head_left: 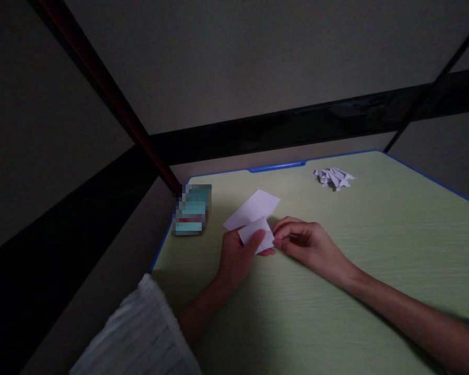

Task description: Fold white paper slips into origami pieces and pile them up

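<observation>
My left hand (238, 251) is closed around a small folded piece of white paper (254, 233), its thumb pressed on top and fingers underneath. The fingertips of my right hand (303, 238) are pinched together at the paper's right corner. Just behind lies a flat white sheet of paper (257, 205) on the table; the folded piece overlaps its near part in view. Whether the two papers touch is hidden.
A pale green table (394, 250) with a blue edge stands against a wall. Several folded white paper pieces (334, 178) lie in a pile at the back right. A blurred teal box (193, 209) sits at the left edge. A blue handle (277, 166) is on the far edge.
</observation>
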`<state>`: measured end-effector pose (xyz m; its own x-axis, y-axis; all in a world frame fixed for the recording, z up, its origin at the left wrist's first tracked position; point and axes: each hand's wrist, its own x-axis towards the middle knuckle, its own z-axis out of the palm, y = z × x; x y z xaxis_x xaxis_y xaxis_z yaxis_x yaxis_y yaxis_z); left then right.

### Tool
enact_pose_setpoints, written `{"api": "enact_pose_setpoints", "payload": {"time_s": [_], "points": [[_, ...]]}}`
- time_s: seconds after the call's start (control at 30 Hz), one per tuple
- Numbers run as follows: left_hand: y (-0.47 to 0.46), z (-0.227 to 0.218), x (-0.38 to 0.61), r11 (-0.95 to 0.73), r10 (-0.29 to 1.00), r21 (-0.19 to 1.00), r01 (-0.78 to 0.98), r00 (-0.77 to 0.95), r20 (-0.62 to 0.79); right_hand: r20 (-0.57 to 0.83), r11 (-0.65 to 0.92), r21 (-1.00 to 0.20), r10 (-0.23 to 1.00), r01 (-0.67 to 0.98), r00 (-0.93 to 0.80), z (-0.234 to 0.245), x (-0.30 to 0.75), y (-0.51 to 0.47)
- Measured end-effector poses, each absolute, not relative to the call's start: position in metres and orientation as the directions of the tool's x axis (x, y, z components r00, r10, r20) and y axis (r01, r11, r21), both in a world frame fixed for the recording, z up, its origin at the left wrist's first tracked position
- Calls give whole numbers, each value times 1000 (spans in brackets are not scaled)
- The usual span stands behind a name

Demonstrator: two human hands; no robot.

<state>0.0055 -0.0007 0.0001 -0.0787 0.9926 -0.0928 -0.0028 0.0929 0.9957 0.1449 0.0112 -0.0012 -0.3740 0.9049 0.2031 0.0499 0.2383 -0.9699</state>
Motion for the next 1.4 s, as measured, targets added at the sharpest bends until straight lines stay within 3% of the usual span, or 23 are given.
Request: {"api": "enact_pose_setpoints", "payload": {"time_s": [0.33,0.67,1.1,1.3,1.4], "points": [[0,2,7,171,985,982,-77,-14,-172,-3,7,-1000,936,27,-353,-3,149,16],[-1,3,7,197,980,979,-43,-30,-198,-12,-2,-1000,918,24,-397,-2,149,17],[0,0,7,200,979,973,-114,-13,-202,105,107,-994,862,-25,-495,0,150,20],[1,-1,7,182,983,981,-70,5,-182,26,29,-1000,897,0,-441,-3,150,18],[0,0,8,170,985,984,-55,19,-170,58,74,-997,903,20,-426,-2,148,17]]}}
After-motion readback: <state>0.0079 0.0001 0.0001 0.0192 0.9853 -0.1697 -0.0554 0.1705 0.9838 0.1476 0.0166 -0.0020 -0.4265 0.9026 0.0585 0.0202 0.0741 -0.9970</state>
